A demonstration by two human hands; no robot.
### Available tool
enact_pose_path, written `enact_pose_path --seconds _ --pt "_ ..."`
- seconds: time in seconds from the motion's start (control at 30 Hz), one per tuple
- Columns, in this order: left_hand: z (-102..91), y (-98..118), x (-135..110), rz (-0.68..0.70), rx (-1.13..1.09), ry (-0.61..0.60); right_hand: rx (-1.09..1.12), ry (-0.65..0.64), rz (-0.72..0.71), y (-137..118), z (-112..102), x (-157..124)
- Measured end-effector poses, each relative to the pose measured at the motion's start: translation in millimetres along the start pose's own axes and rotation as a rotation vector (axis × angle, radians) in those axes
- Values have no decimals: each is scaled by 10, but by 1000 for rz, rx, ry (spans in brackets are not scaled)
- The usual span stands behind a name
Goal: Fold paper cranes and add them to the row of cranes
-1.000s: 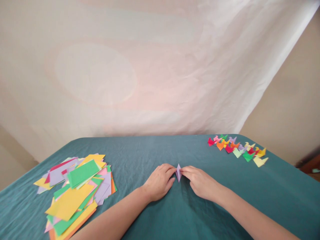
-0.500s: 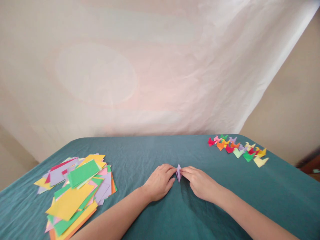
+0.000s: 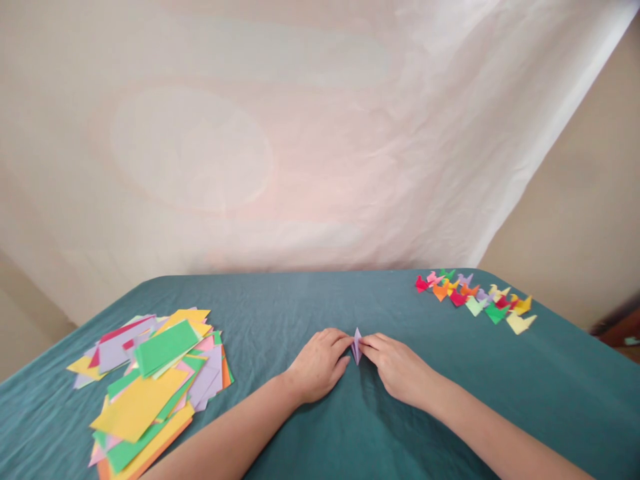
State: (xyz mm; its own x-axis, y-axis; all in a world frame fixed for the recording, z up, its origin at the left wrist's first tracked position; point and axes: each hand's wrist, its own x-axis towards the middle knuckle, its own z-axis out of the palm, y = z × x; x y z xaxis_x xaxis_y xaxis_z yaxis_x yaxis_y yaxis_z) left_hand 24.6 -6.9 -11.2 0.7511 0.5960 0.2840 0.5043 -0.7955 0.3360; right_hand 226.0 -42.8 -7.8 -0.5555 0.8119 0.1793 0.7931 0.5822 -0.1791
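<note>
A small, narrow diamond of folded purple paper [image 3: 357, 347] lies at the front middle of the table, between my two hands. From the left side, my left hand [image 3: 321, 365] presses its closed fingertips to the paper's edge, palm down, with the thumb lower on the cloth. Opposite it, my right hand [image 3: 397, 367] has its fingers pinched together on the right edge of the same paper. The fingertips cover parts of both edges, and the right thumb is mostly hidden.
On the left, a loose heap of coloured paper sheets [image 3: 143, 403] spreads over the green tablecloth [image 3: 280, 303]. Several folded paper birds [image 3: 495, 313] stand in rows at the back right. A pale curtain [image 3: 320, 153] hangs behind the table.
</note>
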Motion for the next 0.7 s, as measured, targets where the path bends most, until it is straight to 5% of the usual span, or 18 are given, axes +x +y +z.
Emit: enact_pose_path --seconds 0.7 --pt "1 -21 13 84 98 -95 109 -12 -22 106 -18 -3"
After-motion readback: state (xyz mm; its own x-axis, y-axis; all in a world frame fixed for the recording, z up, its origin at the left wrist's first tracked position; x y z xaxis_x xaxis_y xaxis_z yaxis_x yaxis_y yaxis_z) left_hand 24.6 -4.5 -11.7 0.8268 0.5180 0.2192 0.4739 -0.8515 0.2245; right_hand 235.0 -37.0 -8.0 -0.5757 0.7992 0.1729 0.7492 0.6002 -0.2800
